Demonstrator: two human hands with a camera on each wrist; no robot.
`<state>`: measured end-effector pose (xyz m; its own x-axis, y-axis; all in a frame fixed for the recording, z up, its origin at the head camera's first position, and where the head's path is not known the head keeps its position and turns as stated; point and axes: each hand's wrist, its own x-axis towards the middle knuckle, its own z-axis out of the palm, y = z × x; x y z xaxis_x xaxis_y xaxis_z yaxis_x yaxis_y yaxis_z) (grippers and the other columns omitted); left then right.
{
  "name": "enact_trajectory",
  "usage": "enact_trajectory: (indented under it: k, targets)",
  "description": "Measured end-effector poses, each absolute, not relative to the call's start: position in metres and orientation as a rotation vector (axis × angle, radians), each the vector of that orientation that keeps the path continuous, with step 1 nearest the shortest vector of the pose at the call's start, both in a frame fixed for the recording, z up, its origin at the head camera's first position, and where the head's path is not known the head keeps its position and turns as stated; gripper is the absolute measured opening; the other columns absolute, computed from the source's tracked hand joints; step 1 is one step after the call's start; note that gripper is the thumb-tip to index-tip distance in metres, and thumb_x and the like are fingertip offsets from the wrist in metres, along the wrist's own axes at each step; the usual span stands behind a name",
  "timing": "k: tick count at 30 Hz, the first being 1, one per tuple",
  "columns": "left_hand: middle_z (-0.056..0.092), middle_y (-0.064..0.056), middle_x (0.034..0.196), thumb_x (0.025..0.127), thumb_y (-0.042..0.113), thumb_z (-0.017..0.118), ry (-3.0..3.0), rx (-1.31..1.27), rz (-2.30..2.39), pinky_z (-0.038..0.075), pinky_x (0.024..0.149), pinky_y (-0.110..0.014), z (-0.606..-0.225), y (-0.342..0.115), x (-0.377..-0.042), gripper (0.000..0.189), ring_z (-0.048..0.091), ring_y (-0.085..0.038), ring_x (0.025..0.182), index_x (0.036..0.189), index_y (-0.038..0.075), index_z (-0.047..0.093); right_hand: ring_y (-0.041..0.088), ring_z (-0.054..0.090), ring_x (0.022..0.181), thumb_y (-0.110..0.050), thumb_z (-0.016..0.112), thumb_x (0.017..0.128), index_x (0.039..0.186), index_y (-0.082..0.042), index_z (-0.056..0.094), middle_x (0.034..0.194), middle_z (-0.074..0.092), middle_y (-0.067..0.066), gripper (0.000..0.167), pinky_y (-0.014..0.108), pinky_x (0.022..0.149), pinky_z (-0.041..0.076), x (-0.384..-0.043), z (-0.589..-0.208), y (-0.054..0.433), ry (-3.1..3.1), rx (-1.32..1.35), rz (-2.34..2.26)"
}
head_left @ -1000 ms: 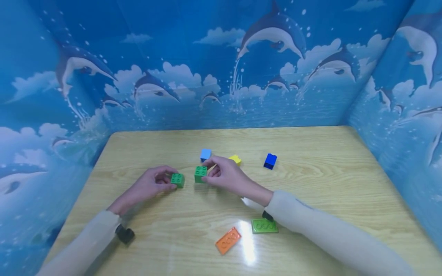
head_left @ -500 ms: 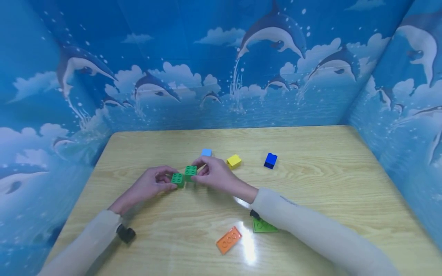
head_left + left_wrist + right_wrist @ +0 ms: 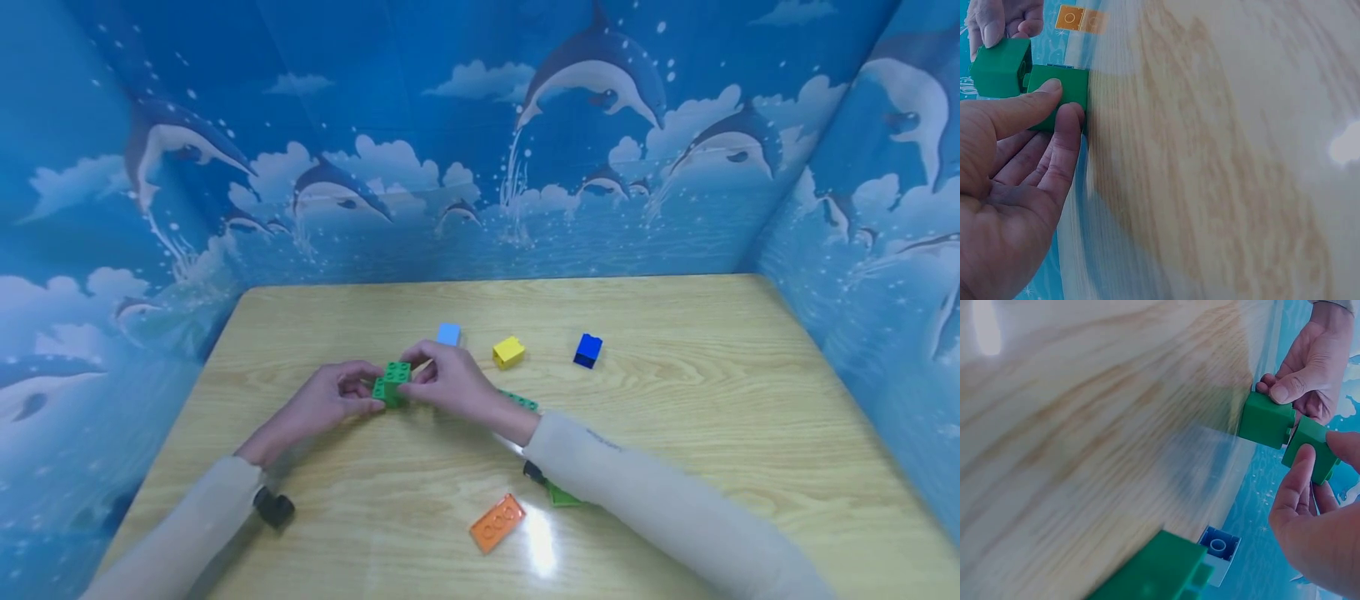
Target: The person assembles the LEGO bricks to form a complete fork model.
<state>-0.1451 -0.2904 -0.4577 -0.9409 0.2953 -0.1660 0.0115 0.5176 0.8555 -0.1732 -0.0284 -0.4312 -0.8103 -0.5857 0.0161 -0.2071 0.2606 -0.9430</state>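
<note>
My left hand (image 3: 339, 390) pinches a green four-stud building brick (image 3: 1072, 87) between thumb and fingers, low over the left part of the table. Directly above it, my right hand (image 3: 455, 382) pinches a second green brick (image 3: 1312, 445) by its sides. In the head view this upper brick (image 3: 397, 372) overlaps the right part of the left-hand brick (image 3: 379, 390), set off to one side. Both wrist views show the two bricks meeting at the studs, slightly offset. A longer green brick (image 3: 1154, 569) lies under my right forearm, mostly hidden in the head view.
Behind the hands lie a light blue brick (image 3: 448, 335), a yellow brick (image 3: 508, 352) and a dark blue brick (image 3: 588, 351). Nearer on the wooden table (image 3: 360, 508) are an orange plate (image 3: 497, 523) and a light green plate (image 3: 562, 496), partly under the right sleeve. Dolphin-print cloth walls surround the table.
My right hand has moved left with its green brick, from beside the left-hand brick to over it. My left hand stays in place. The yellow brick and part of the longer green brick are uncovered.
</note>
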Motion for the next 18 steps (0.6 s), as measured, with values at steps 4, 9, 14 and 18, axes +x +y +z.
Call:
enact_trajectory:
  k: [4, 9, 14, 18]
  targets:
    - [0.076, -0.008, 0.11, 0.096, 0.007, 0.084, 2.471, 0.254, 1.391, 0.062, 0.077, -0.033, -0.4576, -0.2894, -0.1456, 0.044, 0.074, -0.026, 0.094, 0.136, -0.002, 0.068, 0.011, 0.07, 0.092, -0.007, 0.084, 0.097, 0.134, -0.002, 0.069, 0.117, 0.074, 0.005, 0.04, 0.026, 0.078, 0.061, -0.173, -0.4315, -0.0321, 2.194, -0.724, -1.581]
    - [0.076, -0.007, 0.111, 0.096, 0.009, 0.085, 2.481, 0.245, 1.384, 0.062, 0.079, -0.033, -0.4564, -0.2888, -0.1458, 0.042, 0.073, -0.025, 0.095, 0.135, 0.0, 0.069, 0.01, 0.07, 0.093, -0.009, 0.084, 0.097, 0.133, -0.004, 0.069, 0.119, 0.074, 0.004, 0.04, 0.027, 0.079, 0.061, -0.1732, -0.4326, -0.035, 2.192, -0.707, -1.587]
    - [0.076, -0.007, 0.108, 0.095, 0.007, 0.085, 2.476, 0.233, 1.394, 0.061, 0.077, -0.032, -0.4553, -0.2878, -0.1449, 0.042, 0.074, -0.025, 0.094, 0.134, -0.001, 0.07, 0.01, 0.07, 0.094, -0.008, 0.084, 0.098, 0.134, -0.004, 0.069, 0.122, 0.073, 0.004, 0.039, 0.027, 0.081, 0.061, -0.1731, -0.4311, -0.0367, 2.198, -0.726, -1.592]
    - [0.076, -0.009, 0.108, 0.094, 0.006, 0.085, 2.481, 0.248, 1.411, 0.061, 0.076, -0.03, -0.4567, -0.2873, -0.1444, 0.042, 0.074, -0.024, 0.093, 0.132, -0.002, 0.07, 0.01, 0.07, 0.094, -0.008, 0.082, 0.099, 0.134, -0.004, 0.07, 0.121, 0.073, 0.003, 0.037, 0.027, 0.082, 0.061, -0.1733, -0.4309, -0.039, 2.186, -0.743, -1.593]
